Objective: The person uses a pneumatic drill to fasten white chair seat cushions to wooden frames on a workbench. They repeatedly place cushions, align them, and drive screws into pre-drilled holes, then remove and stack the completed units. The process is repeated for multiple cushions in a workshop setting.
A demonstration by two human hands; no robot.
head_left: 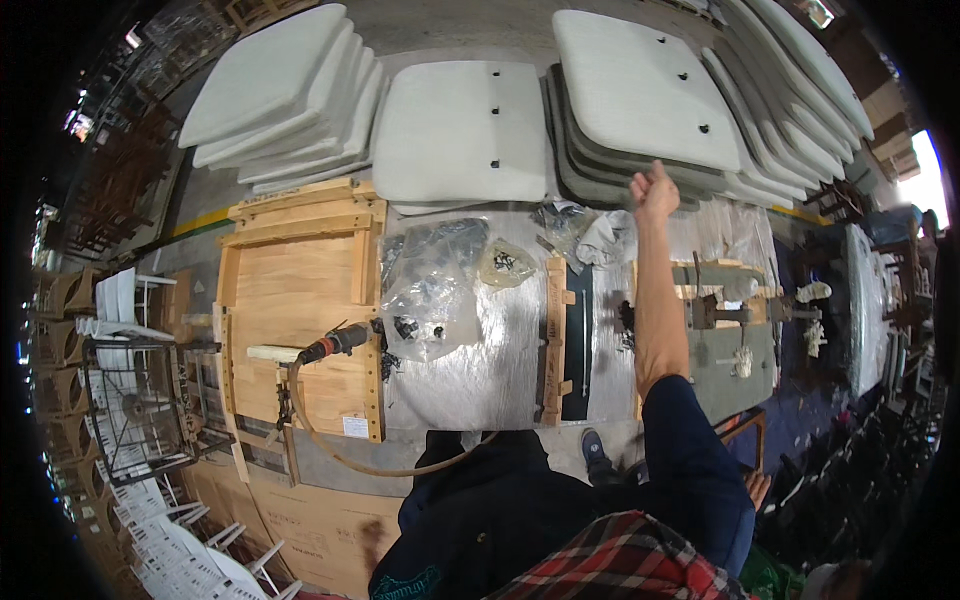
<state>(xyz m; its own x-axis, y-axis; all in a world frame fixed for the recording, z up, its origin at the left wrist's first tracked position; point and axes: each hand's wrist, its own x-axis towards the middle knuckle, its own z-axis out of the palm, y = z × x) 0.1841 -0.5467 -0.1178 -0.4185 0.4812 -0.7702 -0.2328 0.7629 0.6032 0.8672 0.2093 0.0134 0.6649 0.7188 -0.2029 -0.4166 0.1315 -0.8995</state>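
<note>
My right arm, in a dark blue sleeve, reaches forward over the table. My right hand is at the near edge of a stack of pale padded panels, its fingers curled together. Anything small between them cannot be made out. The top panel carries a row of small black fittings. Left of it lies another pale panel with similar fittings. Below my hand sit crumpled white wrapping and an open plastic bag of small dark parts. My left hand is not in view.
A power tool with a hose rests on a wooden jig at left. A big clear bag lies mid-table. Metal clamps stand at right. More panel stacks line the far side. Another hand shows at lower right, its owner unclear.
</note>
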